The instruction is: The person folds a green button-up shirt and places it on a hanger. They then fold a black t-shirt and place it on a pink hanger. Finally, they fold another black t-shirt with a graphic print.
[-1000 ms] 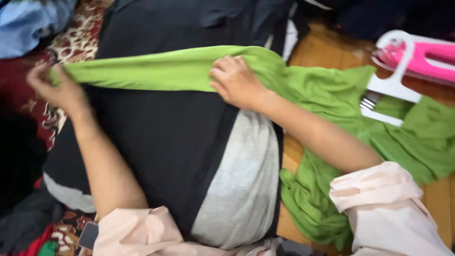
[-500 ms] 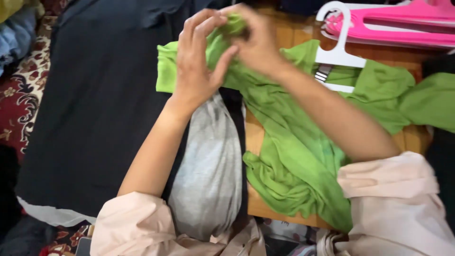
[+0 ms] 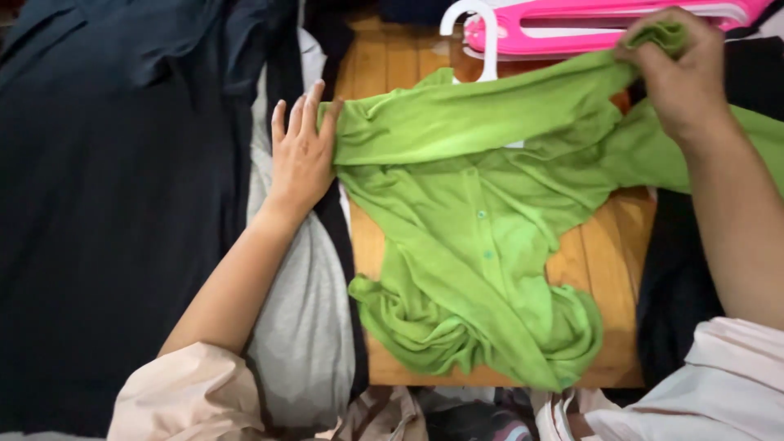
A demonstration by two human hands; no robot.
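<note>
**A:** Where is the green garment (image 3: 482,237) sitting for you right now?

**B:** It lies across the wooden board (image 3: 608,269) in front of you, its buttoned front facing up, with the lower part bunched in a heap near the board's near edge. One sleeve is pulled out level across the top, running from your left hand (image 3: 300,155) over to your right hand (image 3: 682,77).

**A:** And what are your hands doing with it?

**B:** Your left hand lies flat, palm down, fingers together and stretched forward, its side touching the left end of the sleeve where the cloth meets the dark garment (image 3: 114,204). Your right hand is closed into a pinch on the far end of the sleeve, lifting that bit of green cloth above the board.

**A:** What lies about the garment?

**B:** To your left, the dark garment covers a wide stretch, and a grey cloth (image 3: 302,327) runs beside your left forearm, just at the board's edge. Beyond the sleeve, pink hangers (image 3: 588,24) lie stacked at the far side, with a white hanger hook (image 3: 474,33) poking out next to them. Dark cloth (image 3: 678,286) also lies under your right forearm, at the right of the board. Your pale pink sleeves (image 3: 188,392) are pushed up on both arms.
</note>
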